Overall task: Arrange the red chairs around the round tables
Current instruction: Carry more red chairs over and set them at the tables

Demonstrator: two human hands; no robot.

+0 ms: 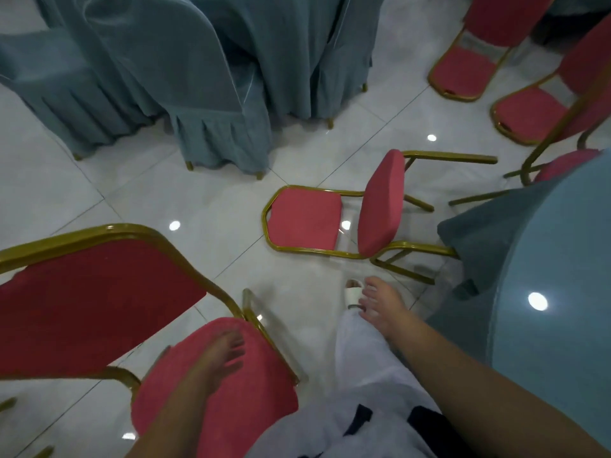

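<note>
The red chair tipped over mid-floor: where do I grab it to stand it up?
Take the red padded chair with the gold metal frame by the top rail of its backrest, coming from the left, open-floor side. It lies on its back, legs pointing right toward the blue-covered round table, so a grip on that rail likely pivots it upright onto its rear legs.
</note>
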